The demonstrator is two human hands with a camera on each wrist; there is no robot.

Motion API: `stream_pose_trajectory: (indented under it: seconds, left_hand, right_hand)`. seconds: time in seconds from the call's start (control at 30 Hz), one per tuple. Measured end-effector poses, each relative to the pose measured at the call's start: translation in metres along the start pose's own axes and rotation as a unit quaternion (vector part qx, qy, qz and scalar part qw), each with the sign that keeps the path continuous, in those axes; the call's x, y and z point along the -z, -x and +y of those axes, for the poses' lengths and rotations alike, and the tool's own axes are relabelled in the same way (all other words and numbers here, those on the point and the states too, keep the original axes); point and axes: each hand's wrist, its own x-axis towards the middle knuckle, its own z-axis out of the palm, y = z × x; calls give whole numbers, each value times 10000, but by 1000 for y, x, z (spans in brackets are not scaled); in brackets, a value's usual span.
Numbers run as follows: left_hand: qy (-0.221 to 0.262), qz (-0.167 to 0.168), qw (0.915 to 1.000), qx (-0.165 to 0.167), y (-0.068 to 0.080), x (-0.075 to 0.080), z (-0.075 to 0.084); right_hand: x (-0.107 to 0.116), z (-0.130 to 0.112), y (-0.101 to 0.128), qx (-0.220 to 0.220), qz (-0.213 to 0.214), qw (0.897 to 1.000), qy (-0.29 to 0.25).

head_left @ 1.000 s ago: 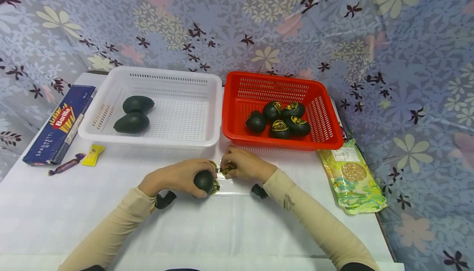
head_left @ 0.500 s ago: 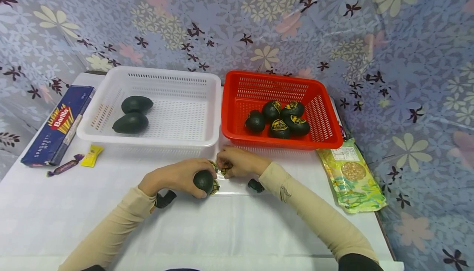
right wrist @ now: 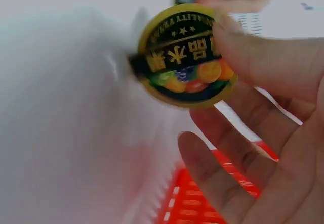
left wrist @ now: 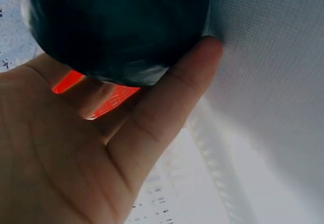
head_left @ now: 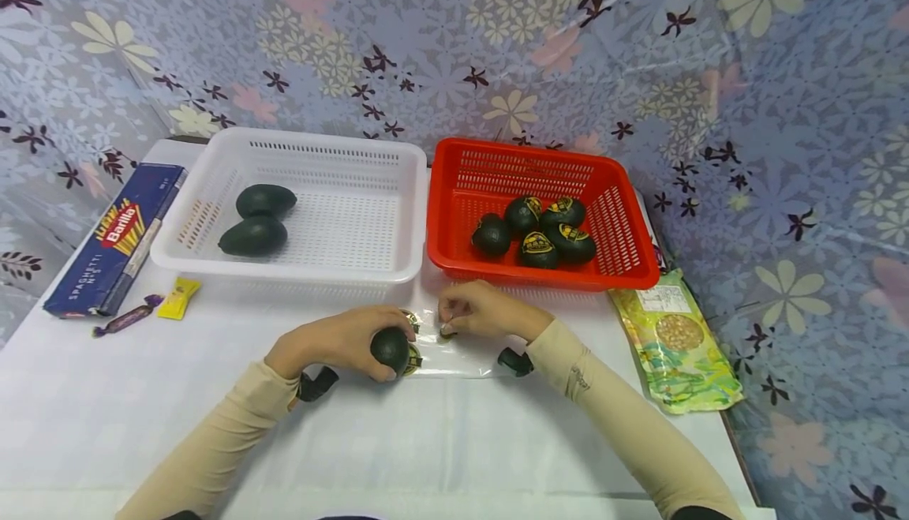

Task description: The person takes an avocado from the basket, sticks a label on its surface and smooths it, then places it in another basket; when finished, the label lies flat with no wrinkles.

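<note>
In the head view, a dark green avocado [head_left: 391,349] is held down on the white table [head_left: 440,457] by the left hand [head_left: 341,340], whose fingers are curled over its top; a round gold-rimmed sticker [head_left: 446,330] is pinched by the right hand [head_left: 477,312] just beside it, over a clear plastic sheet [head_left: 454,354] that lies between the two hands. The front edges of a white basket [head_left: 398,212] and a red basket [head_left: 625,220] are found just behind the hands, while a wide stretch of bare tabletop is left open toward the near edge. Two plain avocados [head_left: 254,236] are seen in the white basket and five stickered avocados [head_left: 537,248] are clustered in the red one. A Barilla spaghetti box [head_left: 114,240] and two wrapped candies [head_left: 152,307] are set at the left, a snack pouch [head_left: 675,342] at the right edge. In the left wrist view, the avocado [left wrist: 116,27] is shown smooth, glossy and nearly black, pressed against the palm with the thumb [left wrist: 172,97] laid along its side. In the right wrist view, the sticker [right wrist: 185,57] is shown black with a gold border, printed characters and small fruit pictures, pinched at its edge between thumb and fingers [right wrist: 253,47], the remaining fingers being loosely spread below it.
</note>
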Motion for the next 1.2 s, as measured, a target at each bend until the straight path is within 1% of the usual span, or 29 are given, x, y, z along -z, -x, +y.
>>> stream_pose_trajectory:
  seconds: [0.13,0.27,0.37,0.5,0.53,0.6,0.7,0.77,0.9,1.0,1.07,1.2]
  left_hand:
    - [24,102,9999,-74,3,-2,-2]
    - [626,309,9975,-143,9,-3,-2]
    - [1241,485,9909,-177,12,-2,1]
    - [1902,728,9789,-152,14,-2,11]
    - [2009,798,9763,-129,14,-2,15]
    - [2077,973,9733,-58,14,-1,22]
    - [2068,1262,9702,21,13,1,34]
    - [1936,1482,9698,33,12,3,42]
    - [1452,1952,9698,-185,9,4,55]
    - [1150,2258,9667,-366,9,4,62]
    - [1048,2382,9646,-419,10,4,65]
    - [929,2463,9638,-420,12,5,69]
  right_hand:
    - [4,-10,16,78,402,9984,-402]
    - [3,-27,28,166,767,9913,-1058]
    - [-1,-41,34,113,1040,9808,-1643]
    - [-5,-58,40,-99,1404,9623,-2330]
    - [-5,-62,41,-162,1454,9591,-2424]
    - [-4,-71,43,-212,1495,9563,-2504]
    - [1,-82,46,-74,1440,9610,-2362]
    - [4,-89,47,95,1478,9624,-2278]
    - [8,-100,48,362,1904,9565,-2180]
    - [9,-107,47,455,2154,9525,-2103]
    - [9,-109,46,467,2175,9531,-2050]
    - [8,-115,45,435,2229,9547,-1922]
